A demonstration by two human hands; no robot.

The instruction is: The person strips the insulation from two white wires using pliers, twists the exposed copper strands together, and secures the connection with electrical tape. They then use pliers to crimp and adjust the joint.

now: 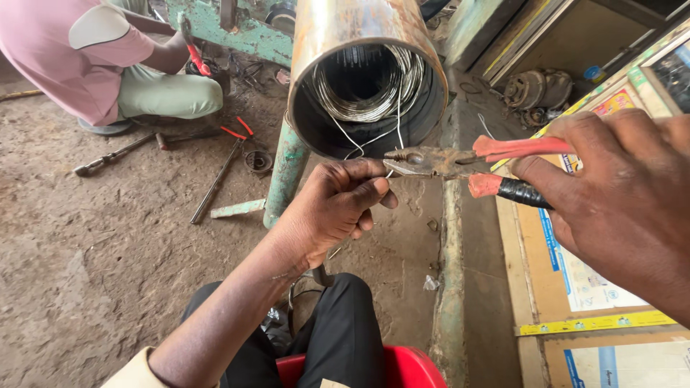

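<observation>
A thin pale wire (357, 144) runs down out of the mouth of a rusty steel pipe (363, 68), where more of it sits coiled inside, and ends just below the pipe's rim. There the left hand (332, 208) has its grip closed, pinching the wire between thumb and fingertips. Touching that pinch from the side, the nose of a pair of pliers (460, 164) meets the wire; whether its jaws are biting the strand cannot be told. The right hand (618, 205) has its grip closed around the pliers' red handles, one of them wrapped in black tape. Below the pipe a green painted leg (285, 172) stands on the dirt floor (86, 273). Left of the pipe, well apart, another person (100, 57) crouches, with long metal tools (215, 179) lying on the floor beside them. Right of the pipe lie flat boards with coloured printed sheets (582, 280).
</observation>
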